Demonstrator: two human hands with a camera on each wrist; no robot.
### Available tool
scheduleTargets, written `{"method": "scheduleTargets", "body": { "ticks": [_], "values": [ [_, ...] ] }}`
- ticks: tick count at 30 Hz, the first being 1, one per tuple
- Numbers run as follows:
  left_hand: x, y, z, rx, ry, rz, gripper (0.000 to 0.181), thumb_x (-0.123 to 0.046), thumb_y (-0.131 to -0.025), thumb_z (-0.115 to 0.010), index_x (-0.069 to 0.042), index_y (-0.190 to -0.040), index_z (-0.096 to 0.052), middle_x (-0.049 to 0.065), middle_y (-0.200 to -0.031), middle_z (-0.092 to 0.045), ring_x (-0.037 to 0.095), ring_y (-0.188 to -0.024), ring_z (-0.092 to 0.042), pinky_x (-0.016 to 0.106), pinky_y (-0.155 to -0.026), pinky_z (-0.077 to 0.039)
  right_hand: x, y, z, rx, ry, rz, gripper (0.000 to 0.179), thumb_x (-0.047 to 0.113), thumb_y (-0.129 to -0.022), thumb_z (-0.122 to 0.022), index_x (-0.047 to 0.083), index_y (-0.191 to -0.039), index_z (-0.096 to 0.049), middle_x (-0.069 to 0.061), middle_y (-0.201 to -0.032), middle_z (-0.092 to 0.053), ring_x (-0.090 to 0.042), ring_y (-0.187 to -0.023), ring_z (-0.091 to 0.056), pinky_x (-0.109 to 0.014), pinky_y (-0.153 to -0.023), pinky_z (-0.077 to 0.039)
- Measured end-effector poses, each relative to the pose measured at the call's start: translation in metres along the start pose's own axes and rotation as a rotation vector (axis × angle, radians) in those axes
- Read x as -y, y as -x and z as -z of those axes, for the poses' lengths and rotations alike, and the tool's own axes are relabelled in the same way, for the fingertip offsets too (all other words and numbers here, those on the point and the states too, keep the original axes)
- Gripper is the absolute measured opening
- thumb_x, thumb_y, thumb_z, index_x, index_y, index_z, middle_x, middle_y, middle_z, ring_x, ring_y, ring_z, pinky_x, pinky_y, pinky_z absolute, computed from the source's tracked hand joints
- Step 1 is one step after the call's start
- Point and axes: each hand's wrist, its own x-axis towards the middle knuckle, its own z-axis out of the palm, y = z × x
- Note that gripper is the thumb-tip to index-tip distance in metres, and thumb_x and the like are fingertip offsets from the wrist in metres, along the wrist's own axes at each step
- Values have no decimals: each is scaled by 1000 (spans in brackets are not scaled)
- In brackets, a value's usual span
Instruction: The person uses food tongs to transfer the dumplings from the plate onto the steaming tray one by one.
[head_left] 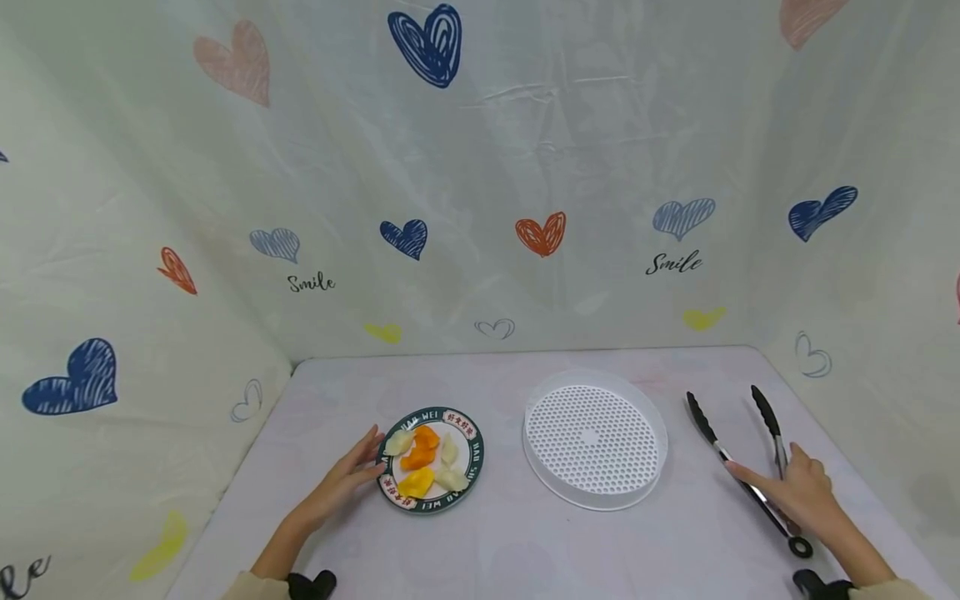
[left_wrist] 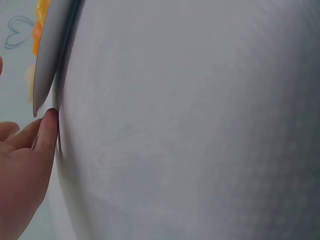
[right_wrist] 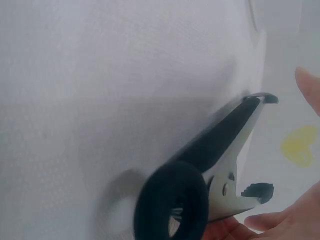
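On the left side of the table sits a round plate [head_left: 477, 450] with a green lettered rim, bearing orange and yellow pieces [head_left: 417, 458] and pale ones [head_left: 451, 479]. My left hand [head_left: 341, 482] is at its left edge; in the left wrist view a fingertip [left_wrist: 50, 120] is right by the rim, low against the tabletop. Black and silver kitchen tongs [head_left: 757, 497] lie spread on the right, tips pointing away. Over them is my right hand [head_left: 798, 492], thumb stretched across one arm and fingers by the other. From the right wrist, the tongs' black ring [right_wrist: 145, 210] shows close up.
Between the plate and the tongs lies a round white perforated tray [head_left: 662, 442]. A pale cloth printed with hearts [head_left: 540, 233] hangs behind and beside the white table [head_left: 502, 550]. Black wrist bands [head_left: 311, 585] sit at both sleeves.
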Motion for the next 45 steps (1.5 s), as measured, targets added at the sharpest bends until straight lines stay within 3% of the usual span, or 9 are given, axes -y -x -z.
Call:
{"method": "scheduleTargets", "body": {
  "ticks": [5,10,18,23,37,40,45],
  "values": [
    [-2,0,-3,8,28,6,75,-21,-99,-58,-5,-159,-16,22,-161,-23,45,-142,-30,62,-113,-26,2,-2,-6,-17,-24,18,125,60,-82,-72,-35,-134,-10,-58,-124,-23,-67,-112,-33,-72,-90,-41],
    [0,0,-5,3,8,12,72,-17,-99,-57,-2,-159,-18,21,-161,-21,46,-143,-28,59,-113,-29,4,-4,-10,2,-43,-20,129,59,-81,-73,-37,-133,-3,-59,-128,-17,-68,-115,-30,-73,-94,-39],
    [3,-4,-7,10,29,-11,66,-9,-101,-52,5,-156,-18,23,-161,-18,44,-145,-25,53,-116,-22,5,-7,-14,-53,-49,-21,123,57,-79,-76,-37,-126,-13,-54,-117,-29,-62,-103,-42,-67,-83,-45],
    [6,-4,-3,39,27,-31,65,-8,-102,-51,4,-156,-19,23,-161,-19,43,-146,-22,52,-115,-20,7,-10,-14,-79,-50,-25,120,56,-77,-78,-36,-123,-16,-50,-109,-34,-59,-96,-45,-63,-77,-47],
    [9,-3,0,63,102,0,63,-7,-102,-52,1,-157,-22,25,-160,-21,44,-147,-18,55,-116,-20,8,-11,-18,-137,6,16,114,45,-73,-84,-37,-114,-18,-43,-94,-36,-56,-83,-47,-60,-70,-47],
    [9,-2,-1,66,121,3,63,-6,-102,-52,1,-157,-23,25,-160,-21,44,-147,-18,55,-116,-20,6,-10,-17,-129,-11,18,107,41,-76,-83,-37,-111,-18,-41,-89,-37,-51,-77,-49,-56,-64,-49],
    [10,-2,-2,54,143,19,62,-6,-102,-51,0,-157,-23,23,-161,-22,42,-147,-19,53,-116,-22,6,-8,-15,-70,-66,-43,105,40,-78,-82,-35,-113,-17,-40,-87,-39,-42,-71,-50,-47,-57,-51]
  ]
}}
